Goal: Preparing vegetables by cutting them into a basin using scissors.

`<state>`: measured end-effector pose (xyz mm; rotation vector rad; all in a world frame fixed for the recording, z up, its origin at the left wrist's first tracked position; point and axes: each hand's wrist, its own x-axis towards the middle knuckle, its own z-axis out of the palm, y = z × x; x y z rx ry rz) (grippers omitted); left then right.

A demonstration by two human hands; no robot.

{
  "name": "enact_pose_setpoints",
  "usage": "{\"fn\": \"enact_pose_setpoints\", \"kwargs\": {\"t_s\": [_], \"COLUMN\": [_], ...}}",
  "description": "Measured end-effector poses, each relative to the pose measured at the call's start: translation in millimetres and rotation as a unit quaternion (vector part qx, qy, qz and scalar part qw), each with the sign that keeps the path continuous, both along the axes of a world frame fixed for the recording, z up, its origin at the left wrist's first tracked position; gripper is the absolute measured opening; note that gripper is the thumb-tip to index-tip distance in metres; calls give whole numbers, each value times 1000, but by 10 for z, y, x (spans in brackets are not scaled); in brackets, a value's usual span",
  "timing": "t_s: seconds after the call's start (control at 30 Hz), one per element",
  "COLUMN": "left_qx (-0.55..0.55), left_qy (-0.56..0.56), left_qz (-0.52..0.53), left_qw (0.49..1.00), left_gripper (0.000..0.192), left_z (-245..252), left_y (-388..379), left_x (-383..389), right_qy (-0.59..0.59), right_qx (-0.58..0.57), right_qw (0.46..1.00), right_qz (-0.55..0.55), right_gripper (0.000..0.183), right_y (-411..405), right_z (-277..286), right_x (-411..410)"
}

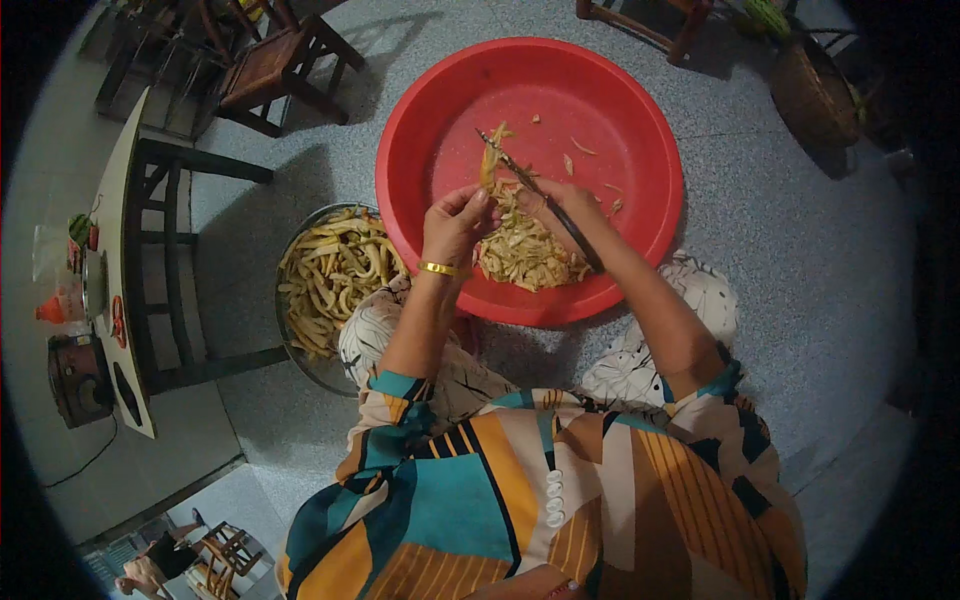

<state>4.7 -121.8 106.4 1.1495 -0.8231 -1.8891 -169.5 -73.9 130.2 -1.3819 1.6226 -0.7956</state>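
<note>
My left hand (456, 225), with a gold bracelet at the wrist, pinches a pale yellow-green vegetable strip (489, 161) that points up over the red plastic basin (652, 120). In my right hand (559, 206) is a pair of dark scissors (536, 186), with their blades beside the strip's upper part. Below both hands a heap of cut vegetable pieces (529, 259) lies in the basin, and a few loose bits are scattered farther up. Left of the basin, a round metal tray (280, 322) holds many long uncut strips (337, 262).
A wooden chair (262, 75) stands at upper left, and a table (124, 262) bearing several items is at the left. A woven basket (814, 94) sits at upper right near wooden furniture legs (637, 26). Another person (161, 559) is far off at lower left.
</note>
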Motion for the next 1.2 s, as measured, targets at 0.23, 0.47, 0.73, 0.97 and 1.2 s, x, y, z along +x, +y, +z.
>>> {"fn": "enact_pose_setpoints", "kwargs": {"t_s": [0.23,0.47,0.73,0.97,1.2], "left_qx": [12,76,30,-25,-22], "left_qy": [61,160,87,35,-2], "left_qz": [-33,17,91,96,88], "left_qw": [998,984,992,994,996], "left_gripper": [15,13,21,21,19], "left_z": [-38,-60,-38,-68,-6], "left_y": [-33,-62,-14,-18,-36], "left_x": [48,40,-44,-54,-71], "right_qy": [-4,-20,102,121,94], "right_qx": [-8,-33,-170,-123,-84], "right_qw": [1000,999,980,984,991], "right_qz": [6,-32,15,42,36], "right_gripper": [48,46,47,41,38], "right_y": [3,-3,75,71,87], "right_z": [-3,-51,-135,-129,-58], "right_x": [9,24,217,200,226]}}
